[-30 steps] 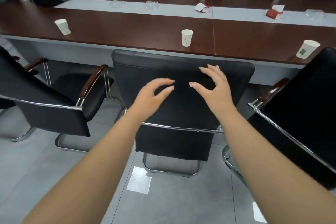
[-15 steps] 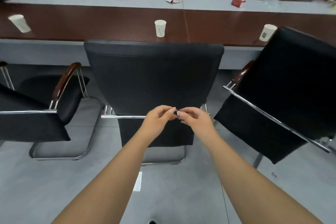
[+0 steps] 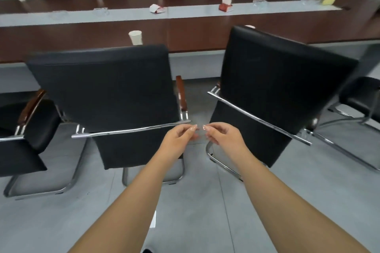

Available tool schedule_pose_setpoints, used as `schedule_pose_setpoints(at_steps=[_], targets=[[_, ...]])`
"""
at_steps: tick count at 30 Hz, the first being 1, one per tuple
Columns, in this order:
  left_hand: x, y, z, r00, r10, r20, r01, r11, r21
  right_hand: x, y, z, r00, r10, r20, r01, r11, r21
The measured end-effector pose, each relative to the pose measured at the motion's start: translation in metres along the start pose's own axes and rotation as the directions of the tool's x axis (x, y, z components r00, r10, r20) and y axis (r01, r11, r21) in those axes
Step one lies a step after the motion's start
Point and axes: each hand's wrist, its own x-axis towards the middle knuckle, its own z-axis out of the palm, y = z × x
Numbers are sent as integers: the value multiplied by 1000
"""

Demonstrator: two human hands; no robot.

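My left hand (image 3: 181, 139) and my right hand (image 3: 224, 137) hover side by side in the air, fingers loosely curled, fingertips a small gap apart, nothing in either. They float over the gap between two black office chairs. The chair on the left (image 3: 107, 88) faces the table squarely, its chrome back rail just left of my left hand. The chair on the right (image 3: 277, 88) stands turned at an angle. Neither hand touches a chair.
A long dark wooden table (image 3: 205, 33) runs across behind the chairs, with a paper cup (image 3: 135, 37) near its front edge, more cups and red tissue packs (image 3: 226, 6) farther back. Another chair (image 3: 20, 129) stands at the left, one (image 3: 359, 98) at the far right. Grey tiled floor lies below.
My hands pulled back from the left chair's backrest, came together low with fingers curling, and now sit slightly apart. The view has swung right, bringing the angled chair to the middle.
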Motion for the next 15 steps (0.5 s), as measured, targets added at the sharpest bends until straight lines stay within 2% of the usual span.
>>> schedule_pose_setpoints(at_steps=[6, 10, 15], targets=[[-8, 16, 134, 989, -11, 149, 15, 999, -29, -31, 18, -122, 995, 17, -102, -12, 998, 55], [-3, 28, 222, 970, -43, 238, 50, 999, -20, -49, 36, -206, 973, 60, -224, -34, 992, 118], [14, 36, 303, 939, -80, 335, 77, 997, 20, -55, 54, -281, 936, 119, -331, -60, 981, 182]])
